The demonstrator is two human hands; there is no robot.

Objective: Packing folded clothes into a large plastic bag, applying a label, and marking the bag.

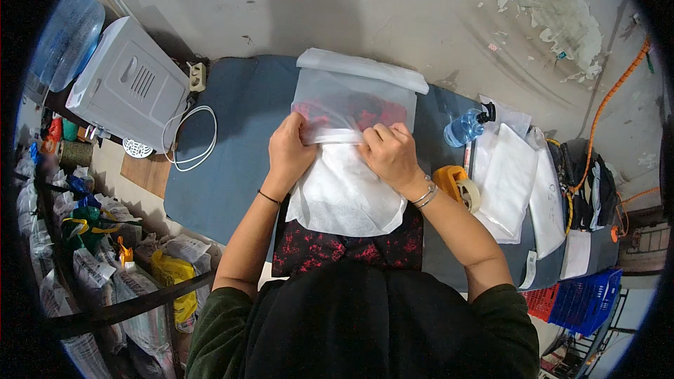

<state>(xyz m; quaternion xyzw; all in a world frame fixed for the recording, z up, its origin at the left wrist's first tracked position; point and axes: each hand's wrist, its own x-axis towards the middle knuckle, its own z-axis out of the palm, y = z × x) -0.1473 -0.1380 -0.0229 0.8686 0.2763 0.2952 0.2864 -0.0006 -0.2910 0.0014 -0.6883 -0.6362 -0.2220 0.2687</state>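
In front of me a frosted plastic bag (pixel 351 88) lies with its mouth toward me and its far end rolled or folded over. Black-and-red patterned fabric (pixel 382 114) shows through it, and similar fabric (pixel 323 247) spreads near my lap. Between them a thin white sheet (pixel 347 193) covers the middle and reaches the bag's pale mouth edge. My left hand (pixel 291 151) is closed on the left side of that edge. On its right side my right hand (pixel 390 156) grips with curled fingers; the fingertips of both hands are partly hidden.
The blue-grey table (pixel 217 189) carries a pump bottle (pixel 463 128), an orange tape dispenser (pixel 453 184) and white plastic packets (pixel 507 179) at the right. A water dispenser (pixel 130 84) with a white cable (pixel 189 161) stands left. Filled bags (pixel 133 288) and blue crates (pixel 579 302) flank the table.
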